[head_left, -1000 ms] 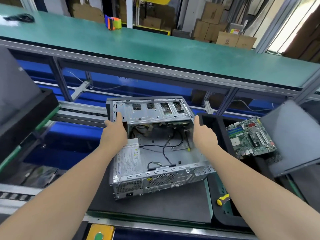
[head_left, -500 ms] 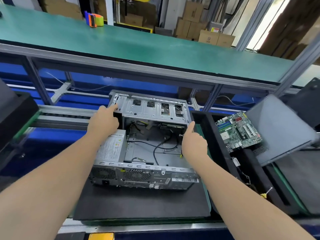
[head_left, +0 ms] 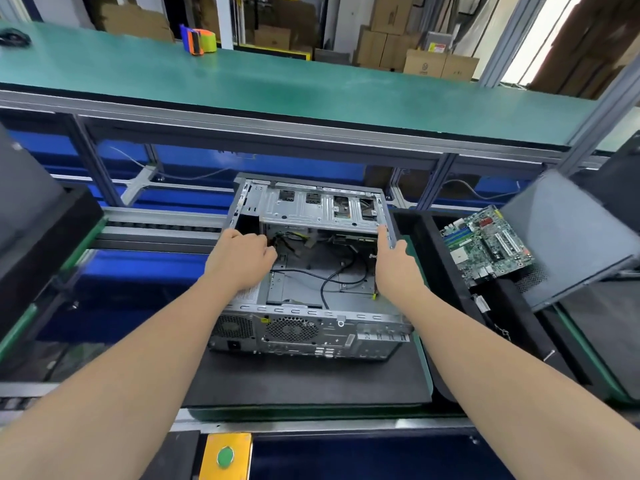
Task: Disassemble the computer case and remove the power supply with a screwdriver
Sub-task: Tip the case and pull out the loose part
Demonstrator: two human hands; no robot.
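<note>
The long green bench top [head_left: 311, 91] runs behind and above the computer case [head_left: 311, 327], which is the landmark here. The case lies on its side, open face up and rear panel toward the viewer, on a black mat [head_left: 311, 382] that reaches out in front of it. To the right of the case a grey side panel [head_left: 561, 237] leans tilted, and between that panel and the case a green motherboard [head_left: 485, 244] lies in a black tray. The power supply [head_left: 247, 296] sits inside the case at its near left corner, mostly covered by the left forearm.

The left hand [head_left: 239, 258] reaches into the case above the power supply's far end, fingers curled down by the cable bundle; whether they grip a wire cannot be told. The right hand [head_left: 394, 265] rests against the case's right wall, fingers straight along its upper edge.

Far behind the case, to the left, a tape dispenser [head_left: 199, 41] stands on the bench top. In front of the case, lower left, is a green button [head_left: 225, 457] on a yellow plate.
</note>
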